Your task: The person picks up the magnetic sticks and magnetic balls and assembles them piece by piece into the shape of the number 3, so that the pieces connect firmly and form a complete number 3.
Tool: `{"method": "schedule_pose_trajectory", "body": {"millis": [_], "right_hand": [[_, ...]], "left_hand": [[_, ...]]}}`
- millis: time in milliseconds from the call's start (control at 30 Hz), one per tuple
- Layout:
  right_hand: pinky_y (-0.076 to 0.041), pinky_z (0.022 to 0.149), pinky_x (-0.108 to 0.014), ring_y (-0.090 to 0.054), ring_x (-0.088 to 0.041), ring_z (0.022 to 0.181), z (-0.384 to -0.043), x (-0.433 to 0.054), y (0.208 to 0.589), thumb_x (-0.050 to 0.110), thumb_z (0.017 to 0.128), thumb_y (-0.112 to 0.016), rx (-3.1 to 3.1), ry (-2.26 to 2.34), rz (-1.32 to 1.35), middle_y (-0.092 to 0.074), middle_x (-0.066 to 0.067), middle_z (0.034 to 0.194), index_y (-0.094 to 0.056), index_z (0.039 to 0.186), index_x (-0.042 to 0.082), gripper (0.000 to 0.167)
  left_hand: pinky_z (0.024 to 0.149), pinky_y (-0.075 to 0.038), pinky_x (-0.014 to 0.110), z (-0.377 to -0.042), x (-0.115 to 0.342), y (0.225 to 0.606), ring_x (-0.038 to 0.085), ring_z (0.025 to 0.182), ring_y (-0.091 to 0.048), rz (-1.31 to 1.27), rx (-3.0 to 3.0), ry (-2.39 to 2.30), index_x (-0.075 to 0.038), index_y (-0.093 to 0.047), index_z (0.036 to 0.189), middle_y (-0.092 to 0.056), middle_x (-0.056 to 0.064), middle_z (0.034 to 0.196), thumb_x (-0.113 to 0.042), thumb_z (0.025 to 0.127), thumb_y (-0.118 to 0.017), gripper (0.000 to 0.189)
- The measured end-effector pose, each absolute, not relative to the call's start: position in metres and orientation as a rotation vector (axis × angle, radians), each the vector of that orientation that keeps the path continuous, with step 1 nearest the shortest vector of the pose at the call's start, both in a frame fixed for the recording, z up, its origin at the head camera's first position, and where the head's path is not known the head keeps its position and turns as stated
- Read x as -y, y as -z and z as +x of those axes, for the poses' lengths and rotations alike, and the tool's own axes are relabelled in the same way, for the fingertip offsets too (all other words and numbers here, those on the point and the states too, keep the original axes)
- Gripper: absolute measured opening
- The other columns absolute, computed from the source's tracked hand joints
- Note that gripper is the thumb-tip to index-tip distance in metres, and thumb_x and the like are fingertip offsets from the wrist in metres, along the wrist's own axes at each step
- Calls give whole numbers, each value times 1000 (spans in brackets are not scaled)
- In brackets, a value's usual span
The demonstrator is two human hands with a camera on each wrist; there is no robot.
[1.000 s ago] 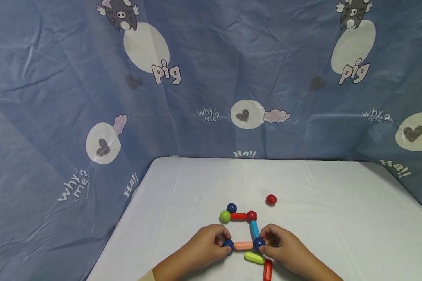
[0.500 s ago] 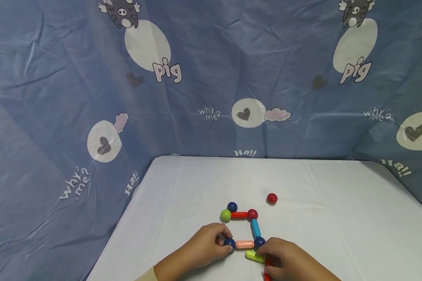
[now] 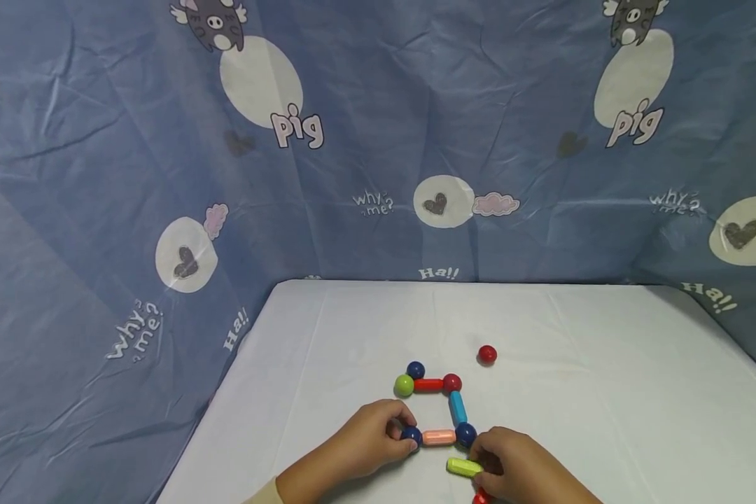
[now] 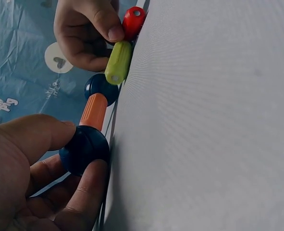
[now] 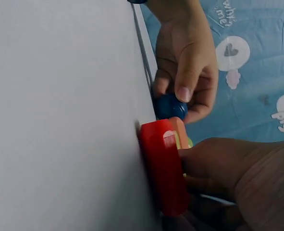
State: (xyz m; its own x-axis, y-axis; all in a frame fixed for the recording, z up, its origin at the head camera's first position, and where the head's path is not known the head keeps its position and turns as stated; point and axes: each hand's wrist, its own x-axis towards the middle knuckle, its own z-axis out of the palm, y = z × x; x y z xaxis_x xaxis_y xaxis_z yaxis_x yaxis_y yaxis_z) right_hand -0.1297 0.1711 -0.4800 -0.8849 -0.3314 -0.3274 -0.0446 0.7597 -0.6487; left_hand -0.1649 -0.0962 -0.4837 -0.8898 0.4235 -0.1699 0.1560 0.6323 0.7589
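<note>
My left hand [image 3: 378, 434] pinches a dark blue ball [image 4: 85, 150] between thumb and fingers. That ball meets an orange toy rod [image 3: 438, 437], whose other end meets another dark blue ball [image 3: 466, 435]. From there a light blue rod [image 3: 458, 407] runs back to a dark red ball [image 3: 452, 383], then a red rod [image 3: 428, 386] leads to a green ball [image 3: 404, 385]. My right hand [image 3: 513, 463] pinches the right end of a yellow-green toy rod [image 3: 463, 467] near the table. Partly under that hand lies another red rod [image 5: 165, 168].
Behind the green ball sits a dark blue ball [image 3: 416, 369]. A loose red ball [image 3: 487, 355] lies farther back on the white table [image 3: 327, 350]. A blue printed cloth [image 3: 365, 140] hangs behind the table and along its sides.
My right hand has left the right-hand dark blue ball, come nearer and taken hold of the yellow-green rod, shifting it slightly right. My left hand stays on its ball.
</note>
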Motion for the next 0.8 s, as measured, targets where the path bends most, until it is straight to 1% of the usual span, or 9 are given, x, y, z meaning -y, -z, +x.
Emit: {"method": "schedule_pose_trajectory", "body": {"millis": [167, 267, 467, 567, 700, 800], "right_hand": [[-55, 71, -33, -56, -15, 72, -128, -163, 483, 26, 81, -90, -2597, 847, -260, -61, 5, 77, -76, 89, 17, 19], [-55, 71, -35, -56, -14, 71, -128, -160, 482, 25, 81, -90, -2625, 827, -214, -62, 6, 75, -75, 86, 17, 17], [-61, 78, -35, -60, -14, 73, -122, -164, 477, 18, 81, -89, -2608, 1027, -18, -68, 5, 78, -70, 91, 15, 22], [-60, 78, -35, -62, -13, 75, -118, -168, 474, 15, 80, -90, -2633, 1135, 87, -70, 6, 80, -68, 92, 14, 25], [-57, 78, -35, -63, -13, 78, -109, -174, 473, 14, 78, -91, -2671, 1249, 220, -71, 6, 83, -68, 93, 15, 27], [-59, 80, -38, -64, -13, 79, -103, -176, 474, 14, 78, -91, -2710, 1280, 288, -71, 5, 84, -68, 93, 13, 28]], "left_hand": [[66, -46, 24, -164, 96, 485, 8, 75, -56, 459, -2528, -1118, -27, -70, 100, -60, -7, 82, -25, 85, -87, 23], [66, -46, 24, -165, 97, 484, 7, 75, -56, 466, -2531, -1117, -26, -70, 100, -60, -7, 83, -24, 85, -87, 23], [67, -46, 24, -167, 96, 482, 7, 76, -56, 471, -2531, -1113, -26, -69, 101, -60, -8, 84, -24, 86, -87, 23], [67, -46, 24, -167, 96, 483, 7, 76, -56, 472, -2528, -1113, -26, -69, 101, -61, -8, 84, -24, 86, -87, 23], [68, -46, 24, -167, 97, 484, 7, 76, -56, 475, -2525, -1116, -26, -69, 101, -61, -8, 84, -24, 86, -87, 23], [67, -46, 24, -166, 97, 485, 7, 76, -56, 470, -2521, -1119, -26, -70, 101, -61, -8, 84, -24, 86, -87, 23]]}}
